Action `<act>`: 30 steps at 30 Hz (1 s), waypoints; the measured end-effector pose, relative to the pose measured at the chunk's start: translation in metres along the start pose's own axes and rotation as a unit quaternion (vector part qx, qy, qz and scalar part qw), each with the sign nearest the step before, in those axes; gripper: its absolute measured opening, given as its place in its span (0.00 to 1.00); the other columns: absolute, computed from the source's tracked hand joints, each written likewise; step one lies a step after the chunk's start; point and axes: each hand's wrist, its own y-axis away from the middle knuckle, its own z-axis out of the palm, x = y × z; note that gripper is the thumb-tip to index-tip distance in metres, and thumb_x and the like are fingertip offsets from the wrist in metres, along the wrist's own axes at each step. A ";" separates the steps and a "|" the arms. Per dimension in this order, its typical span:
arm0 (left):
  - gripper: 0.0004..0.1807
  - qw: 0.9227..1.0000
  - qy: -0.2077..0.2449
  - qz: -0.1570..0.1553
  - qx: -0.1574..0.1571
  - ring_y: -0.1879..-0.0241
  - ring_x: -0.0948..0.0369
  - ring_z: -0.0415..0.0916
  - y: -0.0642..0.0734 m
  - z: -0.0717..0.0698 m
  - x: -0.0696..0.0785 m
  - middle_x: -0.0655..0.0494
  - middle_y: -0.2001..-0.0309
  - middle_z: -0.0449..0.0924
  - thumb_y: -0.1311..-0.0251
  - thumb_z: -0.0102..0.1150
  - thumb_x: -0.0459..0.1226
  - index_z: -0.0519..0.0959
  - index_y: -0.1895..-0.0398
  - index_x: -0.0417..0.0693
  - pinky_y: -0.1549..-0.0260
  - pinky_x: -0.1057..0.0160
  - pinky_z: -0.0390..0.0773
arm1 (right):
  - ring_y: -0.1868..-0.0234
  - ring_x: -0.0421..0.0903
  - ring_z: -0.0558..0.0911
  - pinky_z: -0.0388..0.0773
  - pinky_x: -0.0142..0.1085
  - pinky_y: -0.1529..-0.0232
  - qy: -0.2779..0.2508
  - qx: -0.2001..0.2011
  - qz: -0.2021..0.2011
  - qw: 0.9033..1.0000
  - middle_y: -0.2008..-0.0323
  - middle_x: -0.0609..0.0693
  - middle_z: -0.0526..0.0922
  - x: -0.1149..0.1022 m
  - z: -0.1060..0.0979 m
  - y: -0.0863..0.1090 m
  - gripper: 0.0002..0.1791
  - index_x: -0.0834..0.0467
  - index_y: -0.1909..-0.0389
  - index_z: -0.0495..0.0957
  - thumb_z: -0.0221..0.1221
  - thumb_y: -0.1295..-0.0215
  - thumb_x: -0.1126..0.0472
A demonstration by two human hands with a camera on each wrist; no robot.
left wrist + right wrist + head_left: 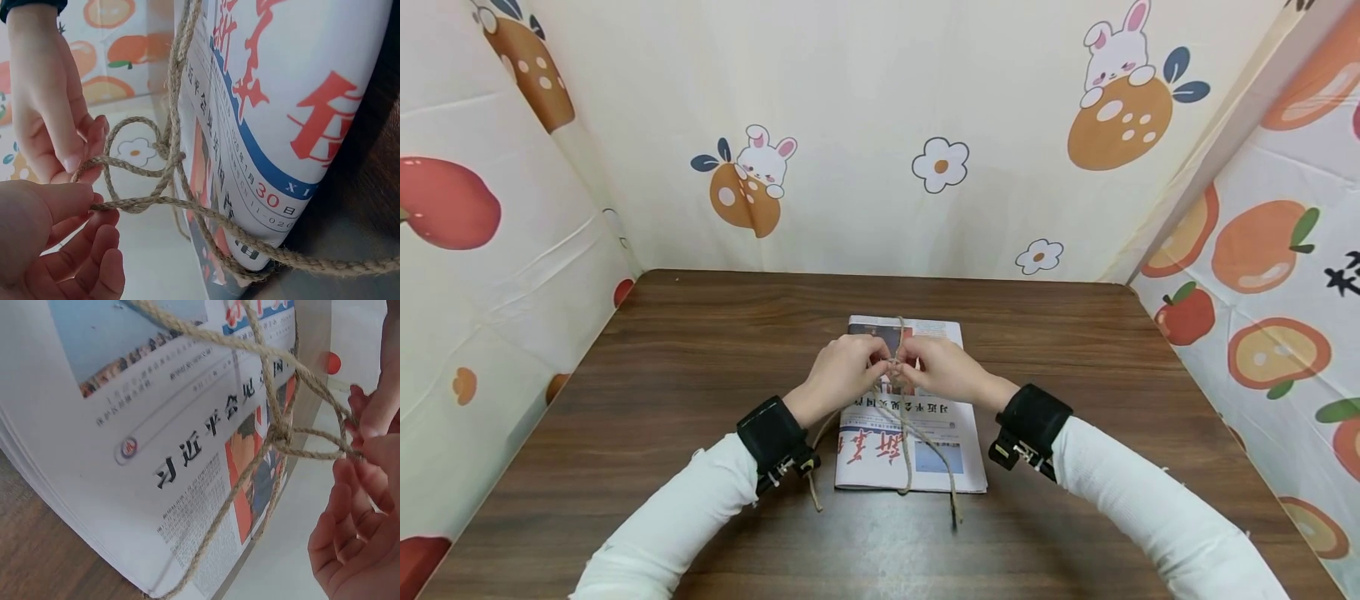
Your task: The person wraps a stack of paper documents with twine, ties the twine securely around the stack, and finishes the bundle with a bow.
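Note:
A folded stack of newspapers (951, 421) lies on the wooden table, with brown twine (904, 454) running round it and a knot (279, 434) on its top face. Above the far half of the stack my two hands meet, fingertips close together. My left hand (842, 371) pinches the twine between thumb and forefinger; in the left wrist view loops (128, 165) rise from the knot to the fingers. My right hand (947, 367) pinches the twine right beside it, its other fingers loosely bent in the right wrist view. Loose ends of twine trail toward the near edge.
The brown wooden table (715, 333) extends on both sides of the stack. Behind it hangs a pale curtain (850, 208) printed with rabbits and flowers, and fruit-printed sheets (1270, 275) close off the sides. Black bands (772, 437) with small cameras sit on both wrists.

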 end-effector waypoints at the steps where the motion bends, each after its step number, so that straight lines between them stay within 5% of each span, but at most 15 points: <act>1: 0.03 1.000 0.003 -0.003 0.001 0.81 0.70 0.68 0.000 0.001 -0.001 0.62 0.77 0.77 0.43 0.59 0.38 0.81 0.71 0.52 0.82 0.70 0.67 | 0.79 0.35 0.69 0.65 0.27 0.78 0.008 0.006 0.004 1.000 0.77 0.41 0.75 -0.001 0.001 0.001 0.02 0.53 0.69 0.72 0.56 0.37 0.61; 9: 0.03 0.999 0.029 -0.031 -0.005 0.84 0.67 0.66 -0.004 0.001 -0.006 0.62 0.79 0.75 0.43 0.59 0.37 0.81 0.71 0.51 0.84 0.70 0.65 | 0.77 0.35 0.69 0.66 0.27 0.77 0.073 0.045 -0.012 0.996 0.77 0.42 0.75 -0.016 0.008 0.010 0.03 0.55 0.70 0.74 0.59 0.41 0.64; 15: 0.03 0.998 0.044 -0.047 -0.005 0.84 0.68 0.67 -0.008 0.001 -0.010 0.62 0.79 0.76 0.43 0.60 0.38 0.81 0.72 0.51 0.84 0.69 0.66 | 0.76 0.36 0.74 0.70 0.27 0.74 0.108 0.012 -0.034 0.994 0.76 0.45 0.78 -0.026 0.016 0.015 0.02 0.56 0.71 0.78 0.59 0.41 0.62; 30: 0.02 0.995 0.085 -0.059 -0.007 0.87 0.68 0.67 -0.005 0.001 -0.012 0.61 0.78 0.77 0.43 0.59 0.38 0.80 0.71 0.51 0.83 0.69 0.66 | 0.84 0.34 0.67 0.62 0.27 0.82 0.069 -0.057 0.030 0.996 0.76 0.45 0.74 -0.035 0.040 0.018 0.05 0.55 0.72 0.79 0.59 0.41 0.58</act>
